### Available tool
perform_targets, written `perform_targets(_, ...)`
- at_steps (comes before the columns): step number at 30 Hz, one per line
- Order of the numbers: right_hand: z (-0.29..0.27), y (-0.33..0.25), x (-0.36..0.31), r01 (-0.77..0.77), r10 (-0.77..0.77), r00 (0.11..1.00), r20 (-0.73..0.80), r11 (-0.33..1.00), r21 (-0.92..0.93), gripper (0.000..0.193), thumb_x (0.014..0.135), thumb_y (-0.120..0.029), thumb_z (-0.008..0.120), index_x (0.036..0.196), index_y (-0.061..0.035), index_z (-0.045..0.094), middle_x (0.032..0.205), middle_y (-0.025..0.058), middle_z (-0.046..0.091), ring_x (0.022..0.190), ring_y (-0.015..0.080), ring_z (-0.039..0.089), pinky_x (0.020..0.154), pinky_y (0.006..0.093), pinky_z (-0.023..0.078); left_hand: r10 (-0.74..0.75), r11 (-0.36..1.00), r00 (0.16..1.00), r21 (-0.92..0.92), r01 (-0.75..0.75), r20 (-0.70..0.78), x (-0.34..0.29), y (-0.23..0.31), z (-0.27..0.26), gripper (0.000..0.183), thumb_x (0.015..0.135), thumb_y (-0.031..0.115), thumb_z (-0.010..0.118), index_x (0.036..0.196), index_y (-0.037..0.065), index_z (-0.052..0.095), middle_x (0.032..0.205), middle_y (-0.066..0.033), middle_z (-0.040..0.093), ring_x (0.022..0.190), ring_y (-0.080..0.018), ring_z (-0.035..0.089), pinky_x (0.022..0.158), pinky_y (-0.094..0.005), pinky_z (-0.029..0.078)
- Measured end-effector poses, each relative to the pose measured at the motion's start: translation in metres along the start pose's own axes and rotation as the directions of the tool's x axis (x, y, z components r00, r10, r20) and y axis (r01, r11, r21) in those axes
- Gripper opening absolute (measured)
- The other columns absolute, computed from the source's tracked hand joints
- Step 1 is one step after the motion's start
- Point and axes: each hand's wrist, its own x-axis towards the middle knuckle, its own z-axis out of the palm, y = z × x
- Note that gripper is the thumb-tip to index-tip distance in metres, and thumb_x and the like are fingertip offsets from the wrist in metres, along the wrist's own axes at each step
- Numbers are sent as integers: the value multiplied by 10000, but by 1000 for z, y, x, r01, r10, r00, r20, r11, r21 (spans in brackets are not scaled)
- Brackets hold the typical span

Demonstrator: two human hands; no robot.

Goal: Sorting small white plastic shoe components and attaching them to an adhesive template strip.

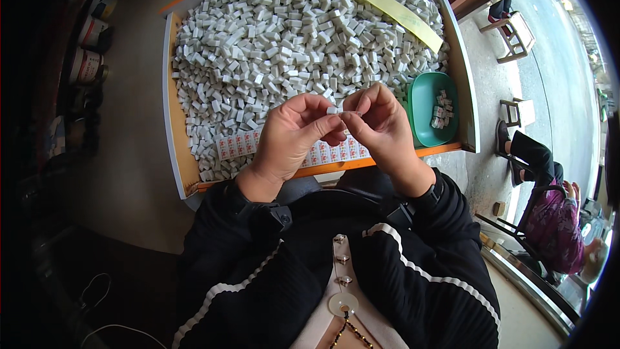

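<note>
My left hand (284,134) pinches a small white block (333,110) between thumb and fingertips, over the near part of a big drawer. Close against it, the thumb and index finger of my right hand (386,130) are pressed together at the block's right side. Whatever they grip is too small to make out. Beneath both hands lies a sheet of stickers (237,145) with rows of red prints, partly covered by my hands. Loose white blocks (278,45) fill the drawer in a heap.
A green plastic tray (418,100) at the drawer's right holds several blocks with red marks (443,111). A pale yellow strip (381,6) lies across the heap. The wooden drawer wall (169,90) bounds the left. Stools (516,37) and a seated person (555,226) are at the far right.
</note>
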Motion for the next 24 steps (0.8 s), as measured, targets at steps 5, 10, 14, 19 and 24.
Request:
perform_targets(5, 0, 2, 2, -1, 1, 1000, -1, 1000, 8, 204, 820, 27, 647, 848, -41, 456, 919, 46, 535, 802, 73, 541, 688, 217, 479, 43, 997, 998, 64, -45, 38, -3, 3, 3, 144, 915, 52, 561, 1027, -38, 560, 888, -107, 657, 798, -159, 662, 739, -282, 557)
perform_targets(10, -1, 7, 4, 34, -34, 999, -7, 997, -73, 202, 808, 15, 670, 862, -37, 482, 958, 45, 524, 810, 74, 542, 701, 218, 480, 107, 994, 994, 35, -108, 23, -3, -2, 4, 194, 937, 36, 502, 1105, -47, 552, 925, -114, 652, 828, -167, 660, 772, -297, 555)
perform_targets(14, -1, 9, 6, 94, -96, 995, 3, 971, -218, 208, 781, 4, 701, 866, -35, 515, 974, 55, 519, 821, 89, 537, 705, 226, 474, 91, 994, 995, 65, -93, 38, -4, -2, 2, 269, 942, 28, 478, 1196, -48, 523, 1008, -113, 633, 910, -157, 636, 828, -291, 528)
perform_targets(19, -4, 6, 6, 199, -173, 980, 99, 843, -499, 212, 764, 24, 688, 909, -26, 541, 1107, 75, 468, 949, 112, 512, 815, 256, 435, 133, 966, 986, 210, -152, 102, -4, 2, 3, 321, 919, 43, 532, 1228, -43, 510, 1079, -86, 604, 974, -109, 584, 860, -257, 482)
perform_targets(24, -4, 6, 5, 204, -158, 979, 131, 815, -543, 213, 743, 51, 623, 931, -21, 554, 1158, 86, 462, 968, 130, 511, 815, 267, 431, 208, 933, 978, 296, -204, 17, 0, 0, 0, 304, 872, 51, 618, 1151, -48, 550, 1048, -74, 611, 931, -77, 575, 811, -227, 473)
